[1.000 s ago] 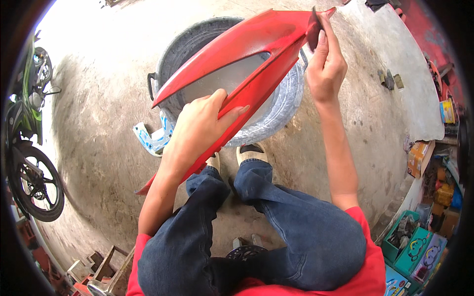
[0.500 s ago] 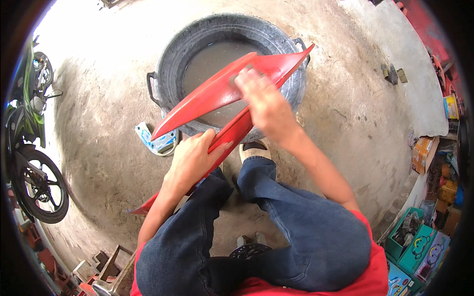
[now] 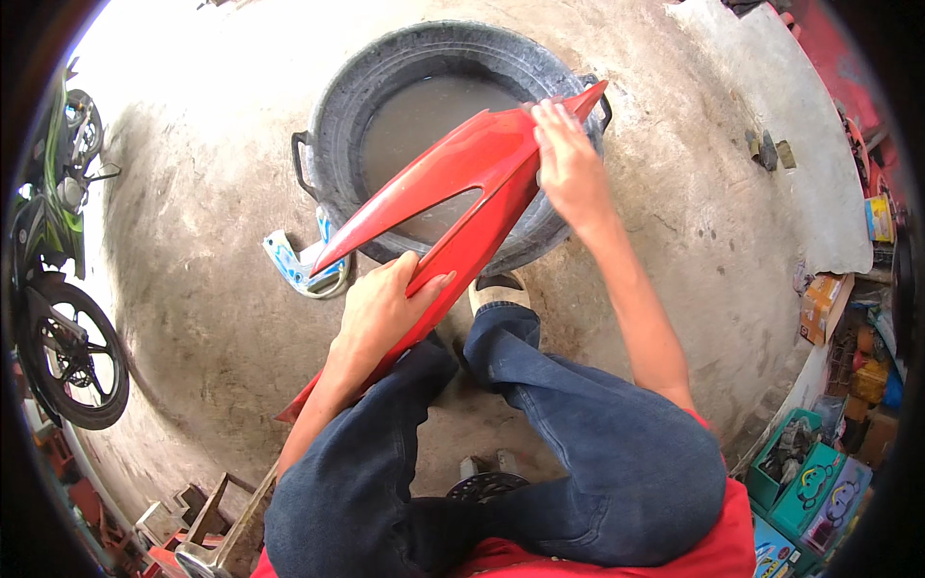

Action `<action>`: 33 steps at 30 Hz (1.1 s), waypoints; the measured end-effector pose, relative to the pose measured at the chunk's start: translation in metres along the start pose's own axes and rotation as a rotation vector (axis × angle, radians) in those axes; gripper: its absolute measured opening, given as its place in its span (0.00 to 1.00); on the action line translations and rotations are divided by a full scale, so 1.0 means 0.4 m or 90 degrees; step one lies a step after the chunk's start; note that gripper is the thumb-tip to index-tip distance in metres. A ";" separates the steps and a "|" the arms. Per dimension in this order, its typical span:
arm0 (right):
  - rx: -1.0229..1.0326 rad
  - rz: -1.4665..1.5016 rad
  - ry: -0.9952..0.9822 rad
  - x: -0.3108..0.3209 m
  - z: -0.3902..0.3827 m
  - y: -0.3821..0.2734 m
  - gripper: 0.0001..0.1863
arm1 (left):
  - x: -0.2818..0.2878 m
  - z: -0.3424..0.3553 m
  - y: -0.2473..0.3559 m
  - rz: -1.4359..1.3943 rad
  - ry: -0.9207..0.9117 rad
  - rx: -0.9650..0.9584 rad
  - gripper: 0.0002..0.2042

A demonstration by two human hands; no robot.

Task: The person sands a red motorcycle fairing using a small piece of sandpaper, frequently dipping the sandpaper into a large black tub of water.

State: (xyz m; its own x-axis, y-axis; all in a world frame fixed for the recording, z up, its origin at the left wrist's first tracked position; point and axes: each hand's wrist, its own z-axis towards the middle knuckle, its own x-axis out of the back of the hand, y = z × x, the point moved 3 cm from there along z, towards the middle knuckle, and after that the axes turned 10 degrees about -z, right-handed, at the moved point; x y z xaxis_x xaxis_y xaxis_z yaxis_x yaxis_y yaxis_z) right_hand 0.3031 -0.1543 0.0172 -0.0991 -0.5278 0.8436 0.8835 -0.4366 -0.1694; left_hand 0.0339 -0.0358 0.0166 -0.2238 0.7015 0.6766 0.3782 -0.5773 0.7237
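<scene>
A long red plastic motorcycle body panel [image 3: 472, 252] with a forked, pointed shape slants across in front of me, over my left knee and the basin. My left hand [image 3: 378, 306] is closed round its lower arm, thumb on the near side. At the panel's far end my right hand [image 3: 570, 159] presses down with fingers stretched and close together, slightly blurred. A small greyish bit shows at its fingertips; what it is I cannot make out. Beneath the panel stands a wide dark grey basin [image 3: 332, 125] holding murky water [image 3: 434, 116].
A blue-and-white curved piece [image 3: 299, 265] lies on the concrete floor left of the basin. A motorcycle [image 3: 72, 328] stands at the left. Boxes [image 3: 805, 482] and clutter line the right edge. Wooden frames [image 3: 217, 525] are at the lower left. Small dark scraps [image 3: 768, 151] lie far right.
My right hand has slid away from me and to the right, toward the panel's far tip. The panel has tilted, showing more of its near arm. My left hand keeps its grip.
</scene>
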 end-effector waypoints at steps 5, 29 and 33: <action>0.264 0.075 -0.077 -0.001 -0.091 -0.205 0.22 | -0.004 -0.005 -0.018 0.004 0.017 0.006 0.24; 0.180 0.108 -0.046 0.077 -0.038 -0.185 0.24 | 0.064 -0.018 0.066 0.025 0.048 0.004 0.21; 0.166 0.146 0.094 0.137 0.040 -0.211 0.23 | 0.112 -0.008 0.100 0.061 0.133 -0.006 0.19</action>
State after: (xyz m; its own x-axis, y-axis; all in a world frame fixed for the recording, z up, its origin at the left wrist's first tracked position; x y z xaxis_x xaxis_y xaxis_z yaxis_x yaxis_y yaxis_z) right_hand 0.2303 -0.1347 0.0858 0.0672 -0.6986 0.7123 0.9755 -0.1038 -0.1938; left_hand 0.0362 -0.0288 0.0764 -0.3688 0.5415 0.7555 0.3990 -0.6419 0.6548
